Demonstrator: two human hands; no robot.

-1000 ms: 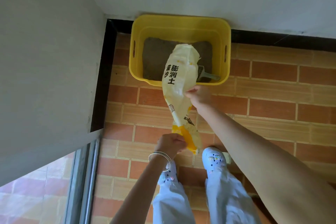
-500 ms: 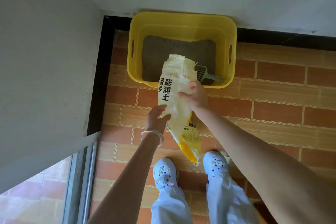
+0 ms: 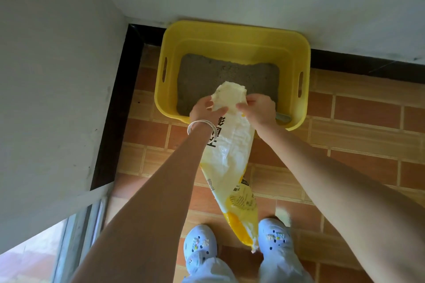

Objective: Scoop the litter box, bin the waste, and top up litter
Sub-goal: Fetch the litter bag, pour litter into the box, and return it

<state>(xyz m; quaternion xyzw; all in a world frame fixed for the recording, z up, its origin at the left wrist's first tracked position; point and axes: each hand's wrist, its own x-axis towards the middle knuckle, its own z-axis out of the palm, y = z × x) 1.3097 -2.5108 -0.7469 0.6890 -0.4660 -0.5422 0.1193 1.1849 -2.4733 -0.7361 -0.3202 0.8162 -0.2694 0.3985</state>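
A yellow litter box (image 3: 234, 32) sits on the tiled floor in the corner, with grey litter (image 3: 220, 76) spread over its bottom. I hold a limp, pale yellow litter bag (image 3: 230, 158) by its top end, over the box's near rim. My left hand (image 3: 204, 110) grips the top on the left and my right hand (image 3: 259, 110) grips it on the right. The bag's bottom hangs down between my feet. A grey scoop handle (image 3: 284, 118) shows at the box's near right corner; its head is hidden behind my right hand.
White walls close in the corner at left and behind the box, with a dark skirting strip (image 3: 115, 103) along their base. A sliding door frame (image 3: 76, 230) stands at lower left. My light blue shoes (image 3: 200, 246) stand on the brick-pattern floor (image 3: 356, 135).
My left hand let go of the bag's bottom and rose to grip its top beside my right hand. The bag now hangs top up; the view has come closer to the box.
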